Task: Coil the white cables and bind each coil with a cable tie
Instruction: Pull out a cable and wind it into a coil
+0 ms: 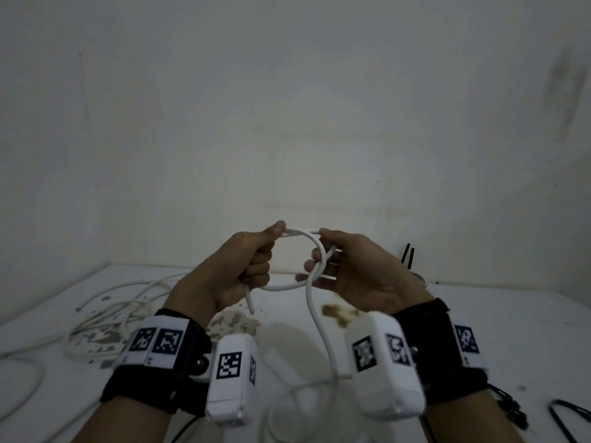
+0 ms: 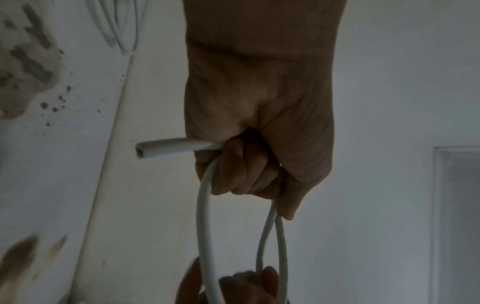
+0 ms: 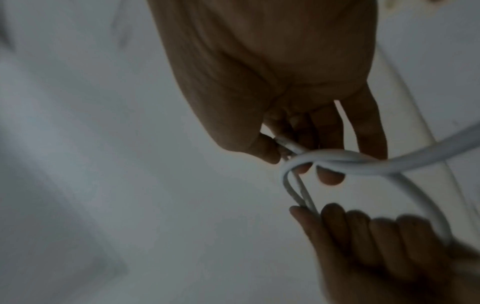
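Note:
A white cable (image 1: 308, 295) forms a small loop held up between both hands above the table. My left hand (image 1: 252, 266) grips the loop's left side in a fist (image 2: 246, 164), with the cut cable end (image 2: 145, 151) sticking out below it. My right hand (image 1: 323, 254) pinches the loop's top between thumb and forefinger (image 3: 272, 148), the other fingers loosely extended behind the crossing strand. The cable's long tail (image 1: 329, 346) hangs from the loop down to the table between my wrists. Black cable ties (image 1: 408, 255) stand behind my right hand.
More loose white cables (image 1: 105, 314) lie tangled on the stained white table (image 1: 495, 330) at the left. A black cord (image 1: 566, 417) lies at the front right. A plain wall (image 1: 287, 123) rises close behind the table.

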### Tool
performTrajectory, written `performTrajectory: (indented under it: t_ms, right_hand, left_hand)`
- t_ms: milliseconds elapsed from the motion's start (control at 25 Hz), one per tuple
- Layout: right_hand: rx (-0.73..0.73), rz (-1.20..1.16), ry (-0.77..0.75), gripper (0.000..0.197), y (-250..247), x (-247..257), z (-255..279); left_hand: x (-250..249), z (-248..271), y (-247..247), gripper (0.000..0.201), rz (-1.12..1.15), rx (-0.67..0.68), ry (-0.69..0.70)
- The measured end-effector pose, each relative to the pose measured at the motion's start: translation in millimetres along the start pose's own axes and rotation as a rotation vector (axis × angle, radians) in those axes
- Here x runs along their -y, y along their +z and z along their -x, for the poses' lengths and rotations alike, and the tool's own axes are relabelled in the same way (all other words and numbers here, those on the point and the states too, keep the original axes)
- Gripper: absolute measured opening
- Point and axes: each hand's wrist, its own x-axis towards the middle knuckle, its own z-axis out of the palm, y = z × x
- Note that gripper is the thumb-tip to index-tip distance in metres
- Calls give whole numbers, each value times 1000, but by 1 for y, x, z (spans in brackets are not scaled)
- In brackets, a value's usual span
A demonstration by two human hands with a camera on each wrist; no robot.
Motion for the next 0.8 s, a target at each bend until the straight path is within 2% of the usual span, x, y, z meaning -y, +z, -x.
performTrajectory:
  t_ms: [80, 160, 280, 320, 360, 400, 480, 520, 560, 600, 680, 720, 760, 800]
  right_hand:
    - [-145, 136, -96, 18, 1, 2, -3]
    - [-236, 113, -141, 18, -1, 4, -4]
    - [-201, -6, -110, 25, -4, 7, 0]
    - [-163, 46, -104, 26, -6, 9, 3]
    - [-138, 211, -135, 26, -9, 11, 6]
    - [-150, 488, -213, 26, -12, 13, 9]
    - [-313, 981, -462, 21, -13, 15, 15]
    - [-421, 1010, -576, 19, -14, 11, 13]
    - [-492, 922, -633, 17, -15, 8, 10]
    - [-481, 657, -605, 18, -14, 5, 4]
    - [-227, 25, -287, 32, -8, -3, -2]
    - [-102, -188, -124, 41, -5, -7, 0]
    - [-27, -287, -42, 48, -5, -8, -1]
    - [-2, -273, -34, 50, -7, -9, 0]
  left_hand:
    - [2, 0, 0, 46, -38, 19, 4]
    - [3, 0, 0, 47, -112, 47, 3]
    - [4, 1, -2, 49, -246, 77, 11]
    - [3, 2, -4, 50, -287, 72, 15]
    - [2, 3, -8, 51, -321, 60, 21]
    - [2, 4, -12, 52, -345, 42, 22]
    - [3, 4, -18, 53, -348, 13, 29]
    - [3, 2, -19, 54, -323, -2, 33]
    - [5, 0, -20, 54, -279, -17, 40]
    - [6, -2, -21, 53, -220, -38, 49]
    - [7, -3, -20, 46, -98, -71, 58]
    - [8, -4, -21, 45, -63, -77, 60]
    - [9, -5, -22, 44, -52, -75, 62]
    - [11, -5, -23, 45, -58, -78, 58]
